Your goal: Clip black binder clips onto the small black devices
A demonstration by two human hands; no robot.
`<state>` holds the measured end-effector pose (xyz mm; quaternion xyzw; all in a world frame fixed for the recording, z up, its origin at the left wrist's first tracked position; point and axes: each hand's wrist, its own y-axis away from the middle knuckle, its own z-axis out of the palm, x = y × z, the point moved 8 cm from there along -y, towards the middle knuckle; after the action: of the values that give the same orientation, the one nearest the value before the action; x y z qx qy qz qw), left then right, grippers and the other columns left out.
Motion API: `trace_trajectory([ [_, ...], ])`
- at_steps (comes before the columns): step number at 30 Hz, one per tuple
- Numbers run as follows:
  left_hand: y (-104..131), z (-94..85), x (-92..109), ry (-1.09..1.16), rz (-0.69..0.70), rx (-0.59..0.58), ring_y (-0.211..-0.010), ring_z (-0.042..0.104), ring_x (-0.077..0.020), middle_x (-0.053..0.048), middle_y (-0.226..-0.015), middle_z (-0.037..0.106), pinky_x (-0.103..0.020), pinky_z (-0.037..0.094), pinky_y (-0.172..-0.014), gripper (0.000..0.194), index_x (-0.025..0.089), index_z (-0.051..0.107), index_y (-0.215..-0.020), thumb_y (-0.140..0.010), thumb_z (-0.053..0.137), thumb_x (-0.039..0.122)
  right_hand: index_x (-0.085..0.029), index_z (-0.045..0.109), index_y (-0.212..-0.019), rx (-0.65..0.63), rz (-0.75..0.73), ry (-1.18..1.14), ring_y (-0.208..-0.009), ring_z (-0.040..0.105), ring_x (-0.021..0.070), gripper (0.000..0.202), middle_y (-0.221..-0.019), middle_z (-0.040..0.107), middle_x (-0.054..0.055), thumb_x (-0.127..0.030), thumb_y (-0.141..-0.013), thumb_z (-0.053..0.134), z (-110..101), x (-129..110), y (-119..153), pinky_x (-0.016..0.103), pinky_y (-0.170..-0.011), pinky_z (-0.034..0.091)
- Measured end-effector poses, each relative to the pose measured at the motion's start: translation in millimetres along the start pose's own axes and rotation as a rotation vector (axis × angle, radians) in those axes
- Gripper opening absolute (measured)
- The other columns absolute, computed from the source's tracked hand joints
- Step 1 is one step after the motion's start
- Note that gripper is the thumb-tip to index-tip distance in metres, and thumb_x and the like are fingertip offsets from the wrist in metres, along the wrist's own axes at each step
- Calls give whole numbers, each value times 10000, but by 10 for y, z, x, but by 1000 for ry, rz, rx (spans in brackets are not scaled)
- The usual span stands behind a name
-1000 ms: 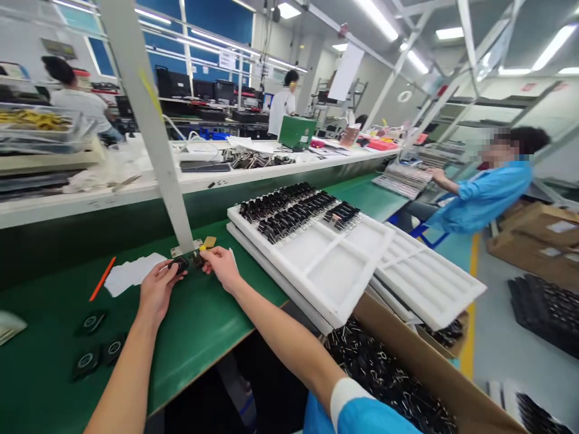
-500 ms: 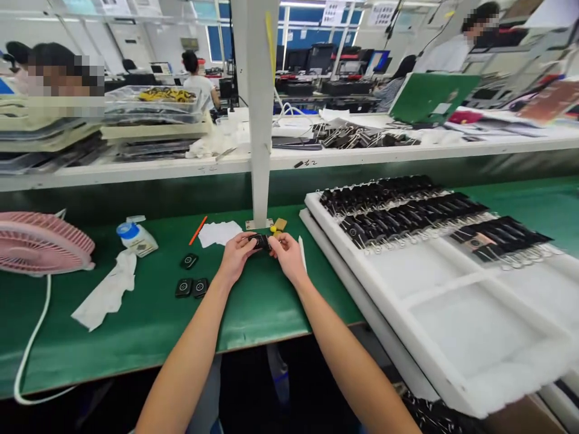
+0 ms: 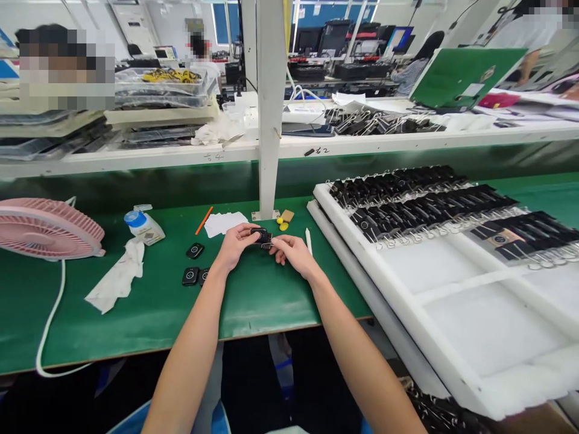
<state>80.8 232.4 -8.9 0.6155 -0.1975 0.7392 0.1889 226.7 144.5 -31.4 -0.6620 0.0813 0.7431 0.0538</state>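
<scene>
Both of my hands meet over the green bench in front of a white post (image 3: pixel 269 108). My left hand (image 3: pixel 235 244) grips a small black part (image 3: pixel 261 236), and my right hand (image 3: pixel 292 254) pinches its right end, where a metal clip seems to sit. Three more small black parts (image 3: pixel 194 264) lie on the bench to the left of my hands. To the right a white foam tray (image 3: pixel 456 289) carries rows of black parts with clips (image 3: pixel 416 202) in its far compartments.
A pink fan (image 3: pixel 45 228) with a white cable stands at the left, beside a crumpled white cloth (image 3: pixel 118 278) and a small bottle (image 3: pixel 143 225). An orange pen (image 3: pixel 204 220), white paper (image 3: pixel 225 222) and yellow bits (image 3: pixel 284 220) lie by the post. People work beyond the shelf.
The view swung left from the tray and carton, then settled on the bench. My hands stayed together on the black part, and the right hand slid a little to the right.
</scene>
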Motion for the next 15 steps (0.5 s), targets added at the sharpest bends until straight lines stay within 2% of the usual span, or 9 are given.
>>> trace_trajectory([
  [5, 3, -72, 41, 13, 16, 24, -870, 730, -247, -84, -913, 774, -384, 594, -845, 453, 170, 745, -975, -652, 899, 447, -129, 751, -804, -44, 73, -116, -575, 631, 153, 471, -830, 740, 140, -592, -756, 818, 19, 12, 34, 242, -464, 484],
  [8, 4, -77, 33, 7, 16, 20, -849, 730, -245, -86, -904, 774, -388, 598, -829, 456, 167, 743, -983, -659, 898, 447, -131, 772, -889, -77, 48, -79, -621, 659, 164, 493, -832, 740, 128, -604, -758, 814, 58, 7, 42, 250, -510, 516],
  [12, -1, -58, -5, -8, 16, 3, -868, 730, -249, -95, -919, 776, -399, 592, -855, 449, 158, 743, -996, -666, 903, 418, -143, 766, -895, -53, -10, 2, -561, 609, 144, 443, -765, 714, 88, -571, -785, 801, 58, 28, 22, 265, -513, 503],
  [15, -8, -92, 4, 34, 26, 18, -882, 733, -251, -88, -918, 773, -411, 603, -854, 446, 154, 732, -994, -675, 899, 418, -151, 756, -927, -62, -70, -5, -601, 625, 162, 458, -779, 697, 76, -596, -817, 762, 63, 33, 4, 291, -563, 525],
])
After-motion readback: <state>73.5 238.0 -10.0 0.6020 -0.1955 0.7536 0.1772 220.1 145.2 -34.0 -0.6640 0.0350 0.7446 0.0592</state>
